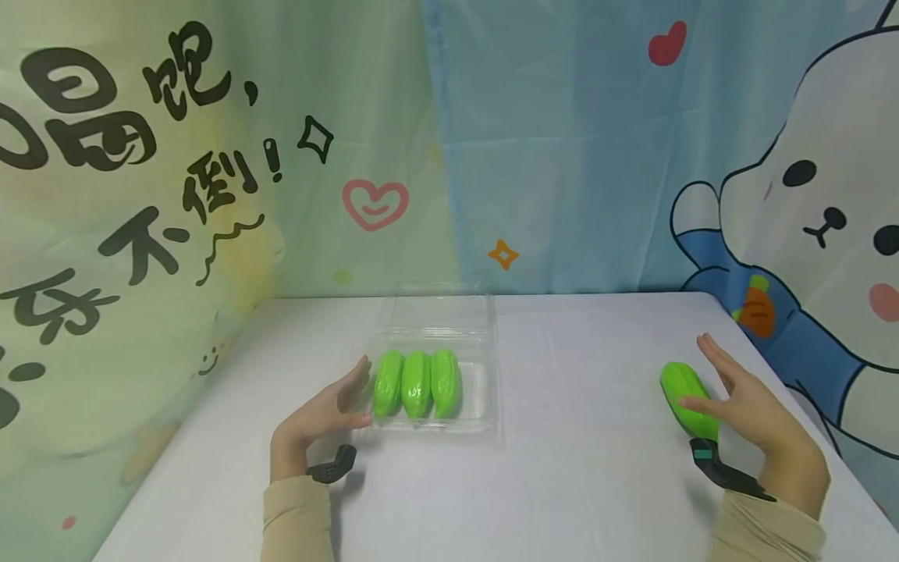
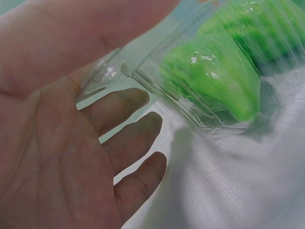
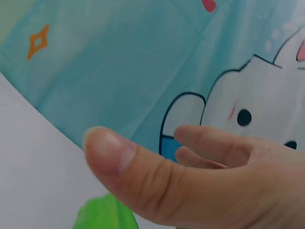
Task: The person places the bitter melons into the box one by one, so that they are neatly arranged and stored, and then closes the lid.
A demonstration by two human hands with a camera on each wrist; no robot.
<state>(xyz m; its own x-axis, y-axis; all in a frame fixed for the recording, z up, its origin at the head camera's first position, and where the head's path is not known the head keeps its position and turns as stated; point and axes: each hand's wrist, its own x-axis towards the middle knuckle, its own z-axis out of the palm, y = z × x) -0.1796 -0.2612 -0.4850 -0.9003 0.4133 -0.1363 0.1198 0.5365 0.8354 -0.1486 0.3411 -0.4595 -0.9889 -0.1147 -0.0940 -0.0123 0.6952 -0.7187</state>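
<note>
A clear plastic box (image 1: 477,390) stands on the table with its lid (image 1: 441,312) folded back. Three glossy, elongated green toy vegetables (image 1: 417,384) lie side by side in its left part; their exact kind I cannot tell. My left hand (image 1: 326,419) is at the box's left side, fingers extended and thumb apart; whether it touches the wall is unclear. In the left wrist view its palm (image 2: 52,157) holds nothing. Far to the right lies a fourth, similar green vegetable (image 1: 684,390). Beside it is my right hand (image 1: 758,410), fingers spread, its thumb (image 3: 138,171) overlapping the vegetable from the head view.
A white cloth (image 1: 576,437) covers the table. Behind it hangs a printed curtain (image 1: 562,156) with a cartoon animal (image 1: 787,234) at the right. Dark wrist cameras are strapped to both wrists, the right one (image 1: 726,472) close to the lone vegetable's near end.
</note>
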